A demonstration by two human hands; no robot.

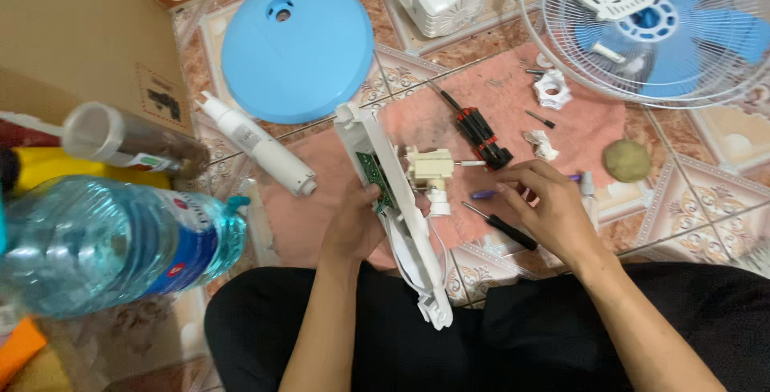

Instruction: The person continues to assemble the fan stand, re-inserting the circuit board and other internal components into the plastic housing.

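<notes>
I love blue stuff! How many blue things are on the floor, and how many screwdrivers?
Blue round base plate: 1
Blue fan blade set under the white grille: 1
Screwdrivers: 2, one with a red and black handle, one black-handled by the right hand
Total: 4

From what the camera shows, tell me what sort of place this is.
Likely a home floor used as a makeshift repair spot: patterned floor tiles, a pink cloth spread with screwdrivers, and a taken-apart fan's grille and blue base.
</notes>
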